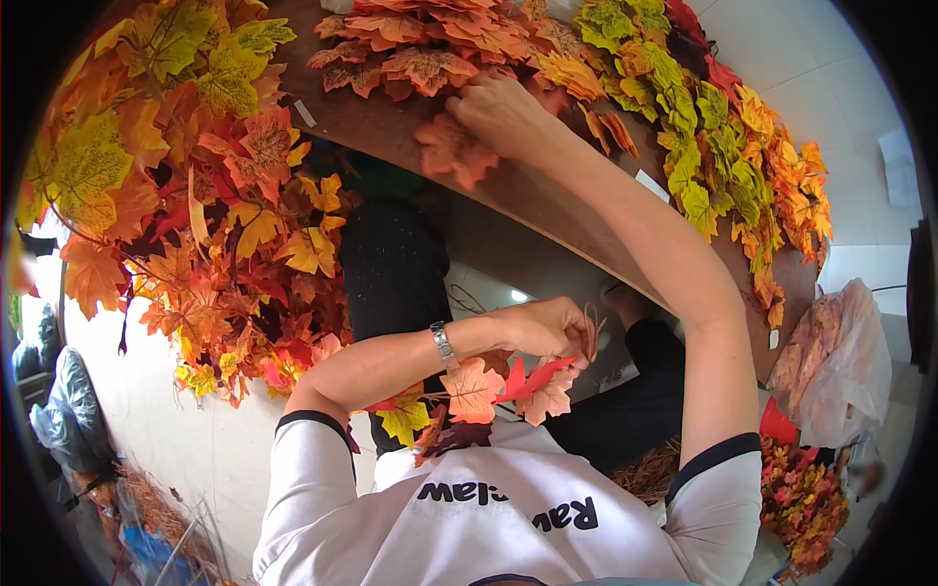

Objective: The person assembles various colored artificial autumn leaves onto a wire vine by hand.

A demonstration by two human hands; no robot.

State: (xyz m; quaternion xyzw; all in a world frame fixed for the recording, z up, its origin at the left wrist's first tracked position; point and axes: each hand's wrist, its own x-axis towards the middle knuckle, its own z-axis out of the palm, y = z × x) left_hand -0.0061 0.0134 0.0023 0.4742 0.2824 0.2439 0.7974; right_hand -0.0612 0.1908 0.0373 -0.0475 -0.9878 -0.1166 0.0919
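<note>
1. The brown tabletop [376, 132] slants across in front of the lap; leaves lifted from it are best raised clear of its near edge.
2. A bulky mass of hanging autumn leaves [171, 264] crowds the left side, so the left elbow should stay tucked in to avoid snagging.
3. Yellow-green leaves [674, 107] line the far side, beyond the right forearm; a high wrist would spare them.
4. The orange leaf pile [430, 49] lies overlapped on the tabletop; peeling one piece off gently should keep the rest tidy.
5. A clear plastic bag [845, 361] sits past the right elbow, by the tabletop's end.
6. The leaf strand [474, 391] hangs over the lap from the left hand [552, 332], which pinches it; a steady, light hold suits it.
7. The right hand [489, 112] bends its fingers over an orange leaf cluster [454, 151]; whether it grips, I cannot tell.
8. The thin stem [590, 322] loops at the left fingertips; keep it untangled.
</note>
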